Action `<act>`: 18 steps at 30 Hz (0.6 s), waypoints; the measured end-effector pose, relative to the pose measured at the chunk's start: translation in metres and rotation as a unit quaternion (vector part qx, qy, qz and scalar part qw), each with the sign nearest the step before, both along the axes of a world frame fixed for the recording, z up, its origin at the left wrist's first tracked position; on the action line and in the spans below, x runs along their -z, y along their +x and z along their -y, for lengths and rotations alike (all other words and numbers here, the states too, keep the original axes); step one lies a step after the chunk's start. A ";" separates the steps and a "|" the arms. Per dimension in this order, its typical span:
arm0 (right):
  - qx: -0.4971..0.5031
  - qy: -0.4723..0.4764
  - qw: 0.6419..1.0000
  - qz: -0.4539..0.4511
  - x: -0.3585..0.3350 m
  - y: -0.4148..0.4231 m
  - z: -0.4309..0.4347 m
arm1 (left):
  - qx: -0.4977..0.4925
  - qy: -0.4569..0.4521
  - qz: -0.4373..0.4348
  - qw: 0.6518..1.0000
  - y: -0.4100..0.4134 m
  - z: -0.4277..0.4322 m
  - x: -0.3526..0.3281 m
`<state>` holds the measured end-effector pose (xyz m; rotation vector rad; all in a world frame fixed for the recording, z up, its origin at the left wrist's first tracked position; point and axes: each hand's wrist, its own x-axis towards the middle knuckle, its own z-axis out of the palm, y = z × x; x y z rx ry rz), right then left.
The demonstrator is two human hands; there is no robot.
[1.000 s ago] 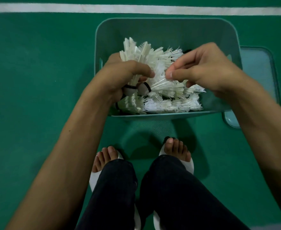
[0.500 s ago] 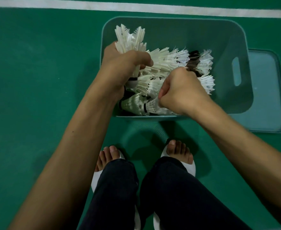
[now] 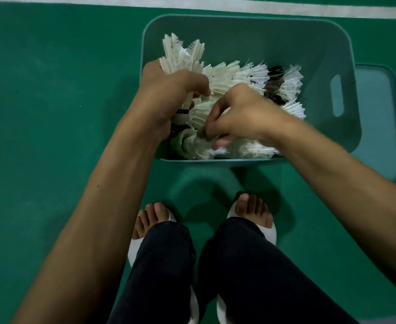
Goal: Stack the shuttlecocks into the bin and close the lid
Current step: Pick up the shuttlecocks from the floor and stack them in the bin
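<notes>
Green court floor (image 3: pixel 52 113) | left hand (image 3: pixel 169 90) grips shuttlecock stack (image 3: pixel 183 54) | right hand (image 3: pixel 241 113) pinches shuttlecock (image 3: pixel 188 145) in bin (image 3: pixel 321 54)

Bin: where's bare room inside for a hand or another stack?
Free: the strip between the shuttlecocks and the far wall of the bin, and the right end by the handle slot. Crowded: near-left corner, where left hand and right hand work in the pile.

Bare forearms (image 3: pixel 98 206), dark close-fitting trousers (image 3: pixel 251 277), white open-toed slide sandals (image 3: pixel 266 232) with toes showing.
</notes>
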<state>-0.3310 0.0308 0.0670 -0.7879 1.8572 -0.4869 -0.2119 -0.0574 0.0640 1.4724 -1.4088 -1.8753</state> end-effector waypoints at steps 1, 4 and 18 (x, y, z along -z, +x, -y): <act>0.004 -0.009 1.000 0.007 -0.011 -0.009 -0.004 | 0.009 -0.001 0.009 1.000 0.001 0.000 -0.001; 0.054 -0.088 0.994 -0.030 -0.042 -0.041 -0.016 | 0.080 -0.003 0.039 0.996 0.005 -0.001 -0.005; 0.014 -0.166 0.985 -0.046 -0.035 -0.044 -0.029 | 0.404 0.006 0.002 0.915 0.007 -0.012 -0.012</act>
